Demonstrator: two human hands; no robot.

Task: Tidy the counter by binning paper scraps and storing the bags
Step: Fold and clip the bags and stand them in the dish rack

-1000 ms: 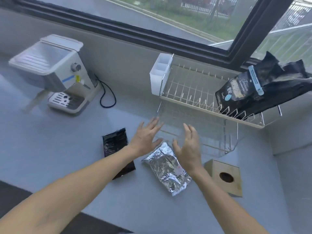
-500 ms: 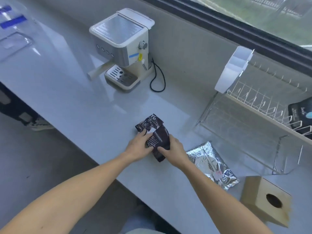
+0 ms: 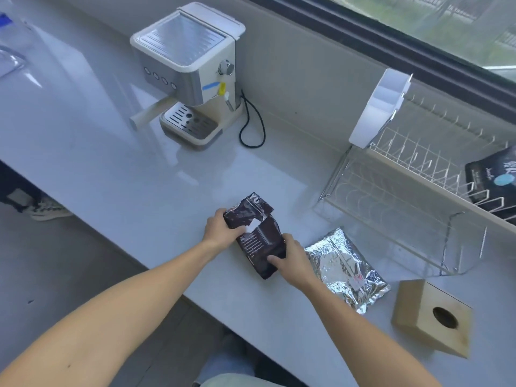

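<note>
A small dark brown bag (image 3: 257, 236) lies near the counter's front edge, its top part bent over. My left hand (image 3: 219, 230) grips the folded top end. My right hand (image 3: 289, 256) holds the bag's lower end with the thumb pressed on its face. Just right of my right hand a crinkled silver foil bag (image 3: 346, 265) lies flat on the counter. A black bag (image 3: 494, 181) with a blue dot leans in the wire dish rack (image 3: 405, 169) at the right edge.
A cream espresso machine (image 3: 190, 76) stands at the back with a black cord (image 3: 252, 124) looped beside it. A wooden box (image 3: 431, 317) with a round hole sits at the front right. A white cutlery holder (image 3: 378, 107) hangs on the rack. Someone's shoe (image 3: 50, 210) shows on the floor, left.
My hands left the foil bag, moved left and took hold of the dark bag; its top is now bent over. The view swung left and down.
</note>
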